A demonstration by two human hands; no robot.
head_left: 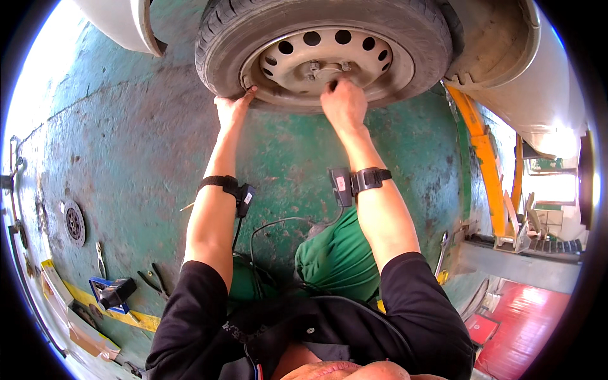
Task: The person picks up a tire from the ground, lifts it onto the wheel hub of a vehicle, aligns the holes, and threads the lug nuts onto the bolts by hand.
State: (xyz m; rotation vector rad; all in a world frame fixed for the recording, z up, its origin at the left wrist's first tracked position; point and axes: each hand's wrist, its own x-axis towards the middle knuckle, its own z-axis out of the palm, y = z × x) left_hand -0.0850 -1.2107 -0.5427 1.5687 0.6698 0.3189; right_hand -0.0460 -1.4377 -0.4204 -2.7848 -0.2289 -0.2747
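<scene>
A steel wheel (288, 77) with a worn black tyre (223, 60) sits upright in front of me, with several dark round holes around its disc. Some bolts or nuts (314, 65) show at its centre. My left hand (232, 109) grips the wheel's lower left edge, thumb up on the rim, its other fingers partly hidden beneath the tyre. At the lower part of the hub, my right hand (345, 102) has its fingers curled together by a fastener position. Whatever lies between those fingertips is hidden.
Pale car body panels (506, 60) flank the wheel. An orange lift arm (481, 158) stands at right. Pliers (153, 280), a dark disc (75, 223) and a blue-black tool (114, 292) lie on the green floor at left; a wrench (441, 253) lies at right.
</scene>
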